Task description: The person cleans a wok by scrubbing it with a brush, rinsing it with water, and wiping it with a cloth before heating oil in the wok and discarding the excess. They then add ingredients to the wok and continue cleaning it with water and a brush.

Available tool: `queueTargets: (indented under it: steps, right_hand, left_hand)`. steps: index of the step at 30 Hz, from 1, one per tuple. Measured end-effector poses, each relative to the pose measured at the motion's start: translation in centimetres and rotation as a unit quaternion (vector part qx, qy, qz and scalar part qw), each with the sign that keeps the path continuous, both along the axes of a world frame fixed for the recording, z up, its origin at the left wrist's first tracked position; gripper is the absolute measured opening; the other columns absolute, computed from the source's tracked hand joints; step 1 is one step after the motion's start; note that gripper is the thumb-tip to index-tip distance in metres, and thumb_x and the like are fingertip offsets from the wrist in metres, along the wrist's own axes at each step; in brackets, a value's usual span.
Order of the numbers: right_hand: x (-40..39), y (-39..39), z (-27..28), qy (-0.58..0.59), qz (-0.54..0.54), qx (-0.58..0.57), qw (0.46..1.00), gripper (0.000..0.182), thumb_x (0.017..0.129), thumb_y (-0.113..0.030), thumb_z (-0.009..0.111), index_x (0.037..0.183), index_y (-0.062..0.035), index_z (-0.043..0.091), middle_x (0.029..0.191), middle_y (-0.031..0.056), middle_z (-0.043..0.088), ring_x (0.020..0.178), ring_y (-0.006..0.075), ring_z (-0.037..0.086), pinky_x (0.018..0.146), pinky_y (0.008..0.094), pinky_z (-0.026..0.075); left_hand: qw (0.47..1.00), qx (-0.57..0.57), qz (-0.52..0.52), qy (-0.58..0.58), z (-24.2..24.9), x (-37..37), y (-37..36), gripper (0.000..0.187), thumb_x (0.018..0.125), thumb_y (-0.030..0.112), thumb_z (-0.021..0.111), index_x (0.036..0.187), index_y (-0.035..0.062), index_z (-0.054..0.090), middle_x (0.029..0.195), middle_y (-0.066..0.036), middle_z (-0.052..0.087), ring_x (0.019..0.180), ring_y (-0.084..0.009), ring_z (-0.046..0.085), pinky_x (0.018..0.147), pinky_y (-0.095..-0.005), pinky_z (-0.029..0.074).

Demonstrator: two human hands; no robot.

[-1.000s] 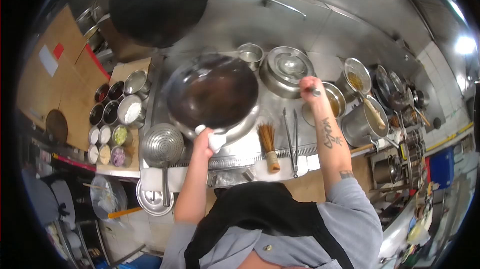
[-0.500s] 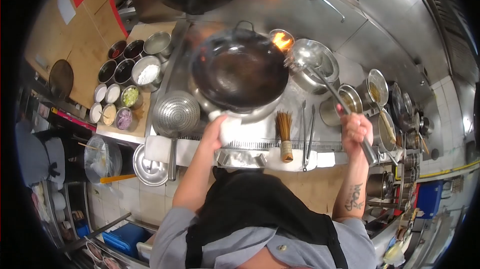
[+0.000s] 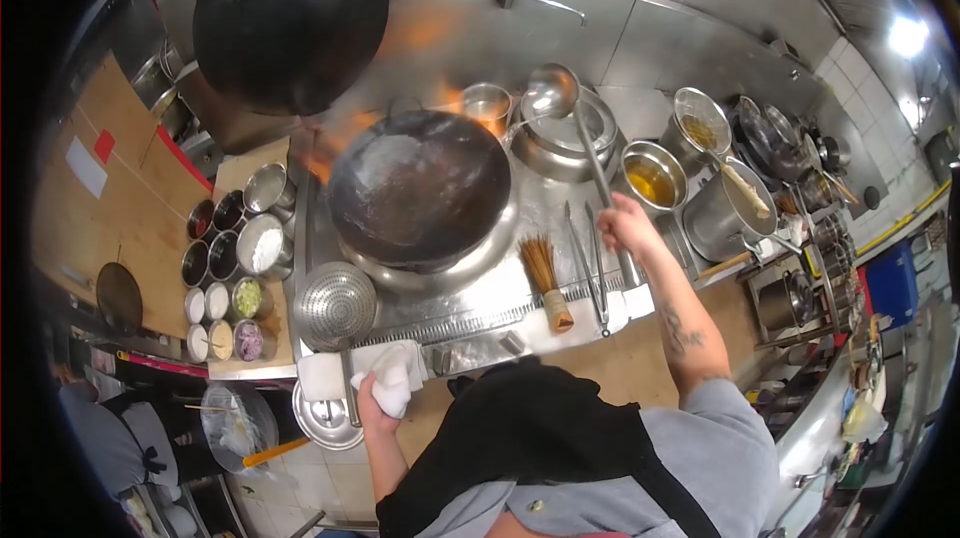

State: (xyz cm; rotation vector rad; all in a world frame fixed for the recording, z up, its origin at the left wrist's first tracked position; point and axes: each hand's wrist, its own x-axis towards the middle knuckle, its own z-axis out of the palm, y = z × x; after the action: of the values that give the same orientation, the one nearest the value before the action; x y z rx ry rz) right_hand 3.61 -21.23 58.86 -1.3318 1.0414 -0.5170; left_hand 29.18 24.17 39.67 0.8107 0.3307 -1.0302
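Between eight and nine o'clock from the wok, a tub (image 3: 283, 260) of white powder stands among smaller containers. At about seven o'clock the perforated strainer (image 3: 336, 308) lies flat, its handle pointing to six. Just past six o'clock, beside that handle, the person's left hand (image 3: 375, 403) has its fingers closed on a bunched white cloth (image 3: 395, 378), well apart from the wok. The wok (image 3: 420, 198) itself rests upright over the metal burner ring, with flames (image 3: 318, 153) at its ten o'clock edge. A small pot (image 3: 488, 118) stands near one o'clock. The bamboo brush (image 3: 545, 283) lies at four, the tongs (image 3: 590, 273) just beyond it. At two o'clock the bowl of the ladle (image 3: 552, 93) shows in front of the lidded pot (image 3: 550, 160); whether they touch cannot be told. Just past three, the right hand (image 3: 628, 223) is wrapped around the ladle's handle, near a pot (image 3: 650, 151) of golden liquid.
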Motion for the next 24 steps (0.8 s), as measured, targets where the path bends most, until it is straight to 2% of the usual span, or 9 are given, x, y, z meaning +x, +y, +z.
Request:
queueTargets:
  steps: [3,6,8,9,10,13,19,20,24]
  right_hand:
    - [2.1,-8.1,-4.9,0.258,-0.059,-0.256,0.930,0.025,0.084,-0.006,0.052,0.108,0.0021,0.055,0.070,0.0117,0.060,0.045,0.0233,0.054,0.040,0.0375,0.045]
    - [4.3,-14.1,-9.2,0.399,-0.025,-0.335,0.853,0.021,0.083,-0.007,0.052,0.096,0.0056,0.063,0.072,0.0146,0.061,0.049,0.0196,0.056,0.042,0.0307,0.041]
    - [4.9,-15.1,-7.7,0.216,-0.037,-0.094,0.971,0.016,0.086,-0.008,0.049,0.078,0.0018,0.059,0.068,0.0121,0.059,0.047,0.0187,0.054,0.043,0.0319,0.042]
    - [5.2,-15.5,-6.9,0.115,-0.040,0.033,0.992,0.023,0.087,-0.008,0.047,0.069,-0.0001,0.058,0.066,0.0109,0.058,0.046,0.0182,0.053,0.044,0.0325,0.043]
    - [4.3,-16.6,-6.2,-0.089,-0.026,0.231,0.969,0.024,0.089,-0.007,0.043,0.066,-0.0049,0.049,0.059,0.0033,0.052,0.043,0.0129,0.047,0.042,0.0283,0.043]
    - [2.5,-16.6,-4.4,-0.349,-0.022,0.432,0.831,0.028,0.090,-0.005,0.038,0.063,-0.0124,0.039,0.052,-0.0040,0.039,0.042,0.0071,0.044,0.039,0.0226,0.043]
    - [0.4,-11.4,3.2,-0.387,-0.010,0.428,0.817,0.011,0.092,-0.004,0.040,0.085,0.0014,0.047,0.060,-0.0045,0.045,0.046,0.0045,0.045,0.043,0.0191,0.043]
    - [0.2,-10.2,4.1,-0.403,0.017,0.427,0.810,0.013,0.094,-0.005,0.041,0.097,0.0071,0.045,0.063,-0.0040,0.046,0.048,0.0047,0.045,0.044,0.0196,0.043]
    - [-0.6,-4.7,7.2,-0.455,0.067,0.467,0.755,0.024,0.096,-0.006,0.040,0.106,0.0145,0.046,0.069,-0.0014,0.047,0.051,0.0051,0.047,0.048,0.0209,0.043]
  left_hand:
    - [1.000,-0.009,0.022,0.004,0.4,-0.8,-0.5,0.051,0.097,0.030,0.046,0.135,-0.0032,0.046,0.124,-0.017,0.061,0.108,-0.0313,0.064,0.089,-0.0423,0.055]
    - [0.999,-0.027,0.033,-0.001,0.6,-1.9,-1.1,0.050,0.097,0.028,0.045,0.135,-0.0042,0.046,0.128,-0.019,0.059,0.113,-0.0336,0.061,0.094,-0.0440,0.053]
    - [0.998,-0.049,0.044,-0.001,0.7,-2.6,-1.4,0.051,0.096,0.026,0.045,0.136,-0.0047,0.045,0.129,-0.019,0.058,0.115,-0.0343,0.060,0.095,-0.0444,0.052]
    - [0.997,-0.064,0.047,0.001,0.6,-2.9,-1.5,0.051,0.095,0.026,0.045,0.136,-0.0050,0.044,0.130,-0.020,0.058,0.116,-0.0345,0.060,0.096,-0.0444,0.052]
    - [0.996,-0.079,0.049,0.003,0.4,-3.2,-1.4,0.052,0.094,0.025,0.046,0.137,-0.0052,0.044,0.130,-0.020,0.058,0.117,-0.0347,0.059,0.096,-0.0445,0.052]
    - [0.996,-0.038,0.086,0.008,-0.5,-4.1,-1.7,0.056,0.092,0.032,0.046,0.138,-0.0015,0.044,0.127,-0.019,0.059,0.111,-0.0350,0.061,0.088,-0.0489,0.054]
    - [0.992,-0.031,0.112,0.042,1.1,-6.1,-3.2,0.058,0.089,0.034,0.050,0.137,0.0013,0.044,0.123,-0.019,0.060,0.103,-0.0352,0.064,0.081,-0.0518,0.056]
    - [0.995,-0.046,0.088,0.027,0.8,-5.9,-3.5,0.058,0.089,0.033,0.050,0.137,0.0004,0.044,0.123,-0.019,0.060,0.104,-0.0355,0.064,0.082,-0.0513,0.056]
    - [0.996,-0.082,0.029,0.014,0.5,-4.8,-5.0,0.057,0.091,0.030,0.049,0.137,-0.0028,0.043,0.125,-0.021,0.059,0.106,-0.0360,0.063,0.084,-0.0503,0.056]
